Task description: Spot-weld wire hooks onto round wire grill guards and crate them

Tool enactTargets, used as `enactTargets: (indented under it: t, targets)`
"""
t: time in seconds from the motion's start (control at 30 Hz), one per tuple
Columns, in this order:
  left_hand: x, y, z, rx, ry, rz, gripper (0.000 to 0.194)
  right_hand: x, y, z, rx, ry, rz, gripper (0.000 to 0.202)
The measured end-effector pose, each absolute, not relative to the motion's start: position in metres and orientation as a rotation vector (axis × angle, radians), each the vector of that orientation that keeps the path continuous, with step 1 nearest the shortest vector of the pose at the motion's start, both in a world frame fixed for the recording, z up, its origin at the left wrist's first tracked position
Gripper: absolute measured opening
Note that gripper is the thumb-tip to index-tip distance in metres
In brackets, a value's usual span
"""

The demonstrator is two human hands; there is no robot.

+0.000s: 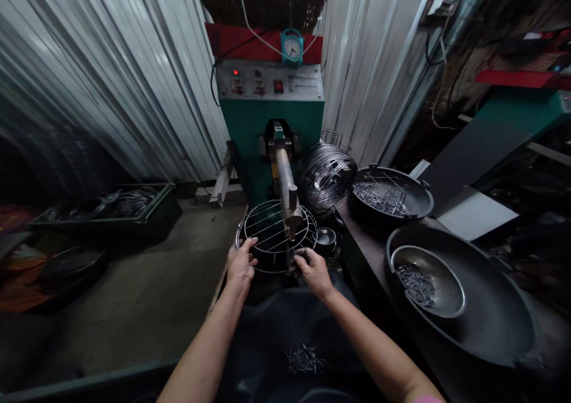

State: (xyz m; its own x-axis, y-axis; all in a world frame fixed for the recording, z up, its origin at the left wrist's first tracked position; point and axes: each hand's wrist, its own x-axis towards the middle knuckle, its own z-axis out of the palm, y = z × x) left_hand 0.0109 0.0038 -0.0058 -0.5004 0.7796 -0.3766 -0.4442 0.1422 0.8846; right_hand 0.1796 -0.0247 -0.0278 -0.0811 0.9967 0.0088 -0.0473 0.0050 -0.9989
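Observation:
A round wire rack (275, 251) with parallel cross wires sits level under the arm of a spot welder (291, 204). My left hand (241, 264) grips the rack's rim at the near left, thumb and index finger over the wire. At the near right of the rim, close below the welder's electrode tip (292, 234), my right hand (311, 266) is closed in a pinch. What its fingertips hold is too small and dark to name. A small heap of short metal pieces (304, 356) lies on the dark apron (263, 337) over my lap.
To the right stand a coil of wire rings (329, 177), a black pan (422, 196) with wire parts, and a large wok (495, 308) holding a steel bowl (450, 290) of short pieces. A green bin (149, 217) is at left. A teal clock (292, 47) hangs above the control panel (303, 85).

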Motion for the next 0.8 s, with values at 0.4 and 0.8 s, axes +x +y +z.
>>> enactTargets:
  t: [0.4,0.8]
  targets:
    - [0.011,0.019,-0.005,0.293,1.438,1.542,0.044,0.183,-0.009,-0.025,-1.077,-1.263,1.294,0.019]
    - [0.013,0.02,-0.009,0.239,1.445,1.53,0.043,0.19,-0.009,-0.019,-1.11,-1.207,1.309,0.023]
